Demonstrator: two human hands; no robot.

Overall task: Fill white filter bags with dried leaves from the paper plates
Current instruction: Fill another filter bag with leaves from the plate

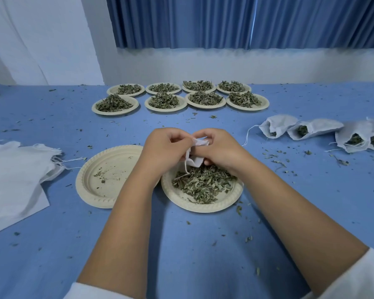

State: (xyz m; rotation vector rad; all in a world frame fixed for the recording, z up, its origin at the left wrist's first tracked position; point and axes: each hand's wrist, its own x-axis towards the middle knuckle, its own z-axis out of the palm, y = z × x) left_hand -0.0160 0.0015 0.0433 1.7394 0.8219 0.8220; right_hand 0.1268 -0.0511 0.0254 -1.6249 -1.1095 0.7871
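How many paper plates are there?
10. Four in the far row, four in the second row, all heaped; nearer, an almost empty plate left and a leafy plate right. None looks hidden.

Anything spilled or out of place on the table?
Yes: loose leaf bits are scattered all over the blue tablecloth, thickest right of the near full plate. The filled bags lie on their sides, mouths open, leaves showing. Left hand and right hand pinch a white bag; nothing looks damaged.
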